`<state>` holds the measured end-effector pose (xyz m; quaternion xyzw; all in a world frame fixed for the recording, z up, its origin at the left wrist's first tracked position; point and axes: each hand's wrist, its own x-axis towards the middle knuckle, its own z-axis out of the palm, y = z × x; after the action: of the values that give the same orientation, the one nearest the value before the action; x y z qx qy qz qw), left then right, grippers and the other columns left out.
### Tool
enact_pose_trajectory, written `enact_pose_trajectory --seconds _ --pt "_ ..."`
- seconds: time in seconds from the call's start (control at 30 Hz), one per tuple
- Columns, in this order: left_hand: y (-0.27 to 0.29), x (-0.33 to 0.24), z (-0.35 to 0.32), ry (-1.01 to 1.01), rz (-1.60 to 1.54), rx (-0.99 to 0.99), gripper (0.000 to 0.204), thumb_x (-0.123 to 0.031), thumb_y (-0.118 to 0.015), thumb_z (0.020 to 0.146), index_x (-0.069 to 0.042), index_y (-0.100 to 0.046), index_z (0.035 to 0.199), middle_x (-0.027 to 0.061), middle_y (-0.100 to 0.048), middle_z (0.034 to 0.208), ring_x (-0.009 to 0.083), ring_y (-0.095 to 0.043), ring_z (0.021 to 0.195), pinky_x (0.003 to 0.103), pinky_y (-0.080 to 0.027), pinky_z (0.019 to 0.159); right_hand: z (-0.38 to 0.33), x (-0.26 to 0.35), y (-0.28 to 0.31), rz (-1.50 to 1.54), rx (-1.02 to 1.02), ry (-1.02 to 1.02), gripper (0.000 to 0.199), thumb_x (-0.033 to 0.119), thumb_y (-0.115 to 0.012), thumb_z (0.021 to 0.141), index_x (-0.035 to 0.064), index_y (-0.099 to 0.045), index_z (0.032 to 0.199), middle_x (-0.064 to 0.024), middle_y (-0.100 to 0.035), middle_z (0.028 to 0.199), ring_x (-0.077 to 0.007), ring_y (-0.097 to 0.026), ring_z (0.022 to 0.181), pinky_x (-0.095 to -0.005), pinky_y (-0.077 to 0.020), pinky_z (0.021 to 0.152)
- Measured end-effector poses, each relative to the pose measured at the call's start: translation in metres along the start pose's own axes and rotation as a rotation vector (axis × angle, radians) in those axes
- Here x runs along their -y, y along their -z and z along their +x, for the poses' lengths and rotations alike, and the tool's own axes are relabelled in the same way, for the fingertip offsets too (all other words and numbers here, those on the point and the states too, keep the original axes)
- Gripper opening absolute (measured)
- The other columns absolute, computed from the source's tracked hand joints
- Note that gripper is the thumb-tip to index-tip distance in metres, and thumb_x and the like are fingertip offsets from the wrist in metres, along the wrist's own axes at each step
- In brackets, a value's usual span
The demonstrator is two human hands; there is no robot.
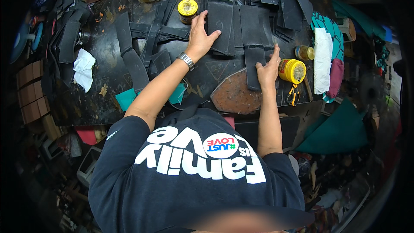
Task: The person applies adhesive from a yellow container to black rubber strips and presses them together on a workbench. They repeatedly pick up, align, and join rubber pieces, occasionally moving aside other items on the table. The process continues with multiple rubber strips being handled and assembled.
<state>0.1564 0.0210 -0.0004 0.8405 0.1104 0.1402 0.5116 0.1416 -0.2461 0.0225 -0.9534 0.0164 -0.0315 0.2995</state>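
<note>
The left hand (pixel 200 39) lay flat on a dark piece (pixel 220 28); the right hand (pixel 268 70) pressed a strip (pixel 253 67) (neither grip closed). Many pieces (pixel 280 0) at the desk's far edge waited unsorted.

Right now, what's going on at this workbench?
A person is handling dark cut pieces of sheet material at a dark workbench. The left hand lies flat on a stack of dark rectangular pieces, and a wristwatch shows on that arm. The right hand presses on a narrower dark strip that overlaps a brown shield-shaped board. A yellow-lidded jar stands just right of the right hand, another near the left hand. More dark pieces are piled at the back.
</note>
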Motion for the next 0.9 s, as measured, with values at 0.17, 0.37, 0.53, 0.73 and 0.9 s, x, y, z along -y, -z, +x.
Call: enact_pose_trajectory --seconds 0.17,0.37,0.53,0.73,0.9 --pt "0.002 -0.001 0.001 0.204 -0.074 0.095 0.075 -0.017 -0.087 0.072 -0.008 -0.051 0.138 0.0079 -0.063 0.101 0.0168 -0.064 0.083 0.033 -0.054 0.078 -0.001 0.017 -0.009 -0.195 -0.098 0.292 0.083 -0.007 -0.06 0.074 0.0109 -0.038 0.151 -0.0105 -0.061 0.104 -0.0342 -0.053 0.111 -0.0488 -0.0402 0.098" --pt "0.003 -0.003 0.0 0.089 -0.202 -0.024 0.055 -0.011 -0.084 0.079 -0.007 -0.059 0.129 0.001 -0.064 0.08 0.0062 -0.059 0.068 0.023 -0.052 0.065 0.022 0.079 -0.038 0.38 0.009 0.244 0.078 0.014 -0.072 0.088 0.0047 -0.03 0.153 -0.0184 -0.064 0.109 -0.0319 -0.062 0.101 -0.0426 -0.0477 0.092" --pt "0.008 -0.007 -0.008 -0.005 -0.296 -0.069 0.053 -0.008 -0.082 0.08 -0.008 -0.06 0.129 0.0001 -0.064 0.083 0.0047 -0.058 0.071 0.022 -0.052 0.066 0.034 0.111 -0.06 0.413 0.065 0.219 0.086 0.017 -0.076 0.085 0.0065 -0.027 0.154 -0.0237 -0.054 0.136 -0.0326 -0.064 0.108 -0.0413 -0.0489 0.096" --pt "0.01 -0.011 -0.013 0.026 -0.475 0.023 0.052 -0.004 -0.078 0.083 -0.009 -0.057 0.129 0.0012 -0.063 0.084 0.0036 -0.064 0.069 0.021 -0.051 0.063 0.035 0.121 -0.054 0.316 -0.047 0.335 0.082 0.007 -0.076 0.08 0.007 -0.035 0.152 -0.0187 -0.053 0.141 -0.029 -0.062 0.109 -0.0404 -0.0486 0.096" --pt "0.04 -0.042 -0.017 -0.102 -0.49 -0.017 0.043 0.0 -0.074 0.084 -0.007 -0.061 0.124 -0.0003 -0.06 0.087 0.0015 -0.055 0.067 0.019 -0.049 0.064 0.034 0.137 -0.041 0.342 -0.058 0.398 0.08 0.01 -0.074 0.086 0.0108 -0.032 0.155 -0.0235 -0.054 0.135 -0.0298 -0.06 0.114 -0.0405 -0.0454 0.101"
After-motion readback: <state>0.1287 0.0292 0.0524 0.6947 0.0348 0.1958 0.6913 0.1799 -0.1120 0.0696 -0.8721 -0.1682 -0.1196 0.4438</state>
